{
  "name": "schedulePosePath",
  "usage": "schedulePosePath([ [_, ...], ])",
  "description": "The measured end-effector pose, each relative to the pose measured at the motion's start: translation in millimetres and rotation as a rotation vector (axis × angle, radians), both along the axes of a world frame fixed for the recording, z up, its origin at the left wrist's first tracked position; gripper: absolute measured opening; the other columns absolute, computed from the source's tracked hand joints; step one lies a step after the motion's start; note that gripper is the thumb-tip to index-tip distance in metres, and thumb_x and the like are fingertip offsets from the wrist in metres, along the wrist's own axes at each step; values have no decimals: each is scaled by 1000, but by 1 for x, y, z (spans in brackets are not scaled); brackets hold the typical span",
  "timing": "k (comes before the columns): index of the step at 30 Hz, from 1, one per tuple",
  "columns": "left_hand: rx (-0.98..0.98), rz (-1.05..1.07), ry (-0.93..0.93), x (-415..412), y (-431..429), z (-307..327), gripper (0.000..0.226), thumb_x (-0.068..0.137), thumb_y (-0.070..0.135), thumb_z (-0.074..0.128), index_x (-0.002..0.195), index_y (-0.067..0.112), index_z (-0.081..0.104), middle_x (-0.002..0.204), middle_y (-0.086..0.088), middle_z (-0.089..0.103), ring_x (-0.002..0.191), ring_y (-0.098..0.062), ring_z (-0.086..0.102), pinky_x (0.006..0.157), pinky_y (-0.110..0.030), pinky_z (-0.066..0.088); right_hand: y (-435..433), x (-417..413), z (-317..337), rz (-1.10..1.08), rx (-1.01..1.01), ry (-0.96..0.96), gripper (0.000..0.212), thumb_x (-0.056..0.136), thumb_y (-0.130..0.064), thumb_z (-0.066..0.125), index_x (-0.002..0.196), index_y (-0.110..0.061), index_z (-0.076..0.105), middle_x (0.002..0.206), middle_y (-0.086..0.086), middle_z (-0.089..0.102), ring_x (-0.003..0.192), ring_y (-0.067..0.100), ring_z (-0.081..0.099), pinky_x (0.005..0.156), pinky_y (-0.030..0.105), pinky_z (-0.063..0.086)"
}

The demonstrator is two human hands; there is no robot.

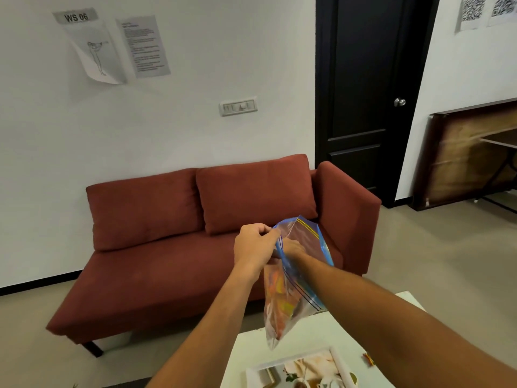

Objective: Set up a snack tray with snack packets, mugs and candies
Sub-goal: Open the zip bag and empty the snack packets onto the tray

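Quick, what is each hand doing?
Left hand: closed, gripping the zip bag's rim.
Right hand: inside the bag; its grip cannot be told.

red sofa (212,242), blk door (369,93), wall papers (112,46)

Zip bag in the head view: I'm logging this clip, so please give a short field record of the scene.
bag: clear zip bag with a blue seal, open, held up above the table
contents: orange and yellow items, blurred
left hand: grips the bag's rim
right hand: reaches inside the bag
table: white, below the bag
tray: white-rimmed, on the table
background: red sofa
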State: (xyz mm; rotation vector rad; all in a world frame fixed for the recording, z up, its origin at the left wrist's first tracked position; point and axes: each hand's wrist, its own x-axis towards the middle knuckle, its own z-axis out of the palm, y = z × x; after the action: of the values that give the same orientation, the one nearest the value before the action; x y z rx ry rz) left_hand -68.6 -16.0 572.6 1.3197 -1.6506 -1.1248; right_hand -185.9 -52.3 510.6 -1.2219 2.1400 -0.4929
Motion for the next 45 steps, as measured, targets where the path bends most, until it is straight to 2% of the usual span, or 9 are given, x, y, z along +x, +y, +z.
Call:
schedulePosePath([
  [4, -28, 141, -125, 8, -11, -13, 26, 83, 35, 64, 68, 16, 72, 61, 1, 73, 48, -11, 69, 59, -34, 62, 6, 13, 23, 112, 67, 33, 5, 93, -14, 64, 97, -11, 64, 97, 3, 65, 87, 19, 65, 64, 19, 50],
  [6, -19, 216, -182, 15, -15, -22, 27, 87, 33, 63, 68, 16, 73, 60, 2, 69, 40, -3, 61, 44, -20, 49, 18, 19, 38, 115, -35, 36, 12, 87, -21, 61, 81, -12, 65, 80, 3, 69, 66, 21, 68, 48, 22, 55],
  [9, 34, 300, -206, 26, -18, -35, 27, 88, 28, 62, 66, 14, 70, 59, 4, 64, 47, -6, 61, 31, -14, 32, 30, 18, 59, 55, -119, 135, 21, 74, -32, 66, 82, -12, 66, 79, 6, 67, 64, 25, 67, 58, 29, 55],
  [14, 121, 340, -185, 38, -34, -74, 27, 85, 27, 62, 63, 14, 69, 59, 0, 71, 53, -21, 71, 58, -34, 63, 39, -3, 79, 21, -207, -25, 16, 73, -21, 70, 85, -11, 74, 83, 12, 75, 69, 25, 75, 61, 40, 65],
  [21, 79, 387, -254, 47, -45, -99, 27, 86, 27, 60, 66, 11, 69, 64, -5, 71, 67, -28, 71, 65, -36, 58, 54, -49, 77, -211, -290, -214, 7, 82, -14, 70, 83, -19, 66, 84, 8, 70, 74, 20, 69, 69, 36, 59],
  [30, 133, 467, -368, 83, -44, -195, 22, 95, 23, 60, 80, 11, 71, 77, -6, 66, 84, -33, 63, 65, -33, 38, 70, -75, -120, -516, -129, -312, 7, 81, -7, 66, 79, -11, 60, 82, 12, 62, 68, 21, 60, 56, 28, 47],
  [37, 41, 378, -413, 93, -50, -281, 23, 98, 27, 60, 85, 13, 73, 74, 1, 66, 71, -20, 61, 53, -26, 34, 98, -41, -355, -251, 334, -253, 16, 78, -15, 69, 65, -10, 61, 69, 10, 65, 67, 24, 63, 61, 33, 53],
  [42, -43, 332, -468, 92, -44, -334, 26, 99, 30, 59, 84, 14, 72, 73, 3, 67, 66, -14, 60, 52, -24, 41, 108, -13, -482, -238, 435, -376, 46, 68, -32, 76, 110, -15, 69, 103, 11, 74, 87, 27, 74, 72, 42, 64],
  [45, -58, 317, -463, 92, -34, -358, 25, 100, 32, 58, 91, 14, 74, 82, 3, 72, 70, -11, 62, 53, -21, 42, 107, -1, -499, -234, 440, -370, 45, 74, -24, 79, 115, -15, 62, 110, 14, 71, 93, 30, 73, 76, 41, 62],
])
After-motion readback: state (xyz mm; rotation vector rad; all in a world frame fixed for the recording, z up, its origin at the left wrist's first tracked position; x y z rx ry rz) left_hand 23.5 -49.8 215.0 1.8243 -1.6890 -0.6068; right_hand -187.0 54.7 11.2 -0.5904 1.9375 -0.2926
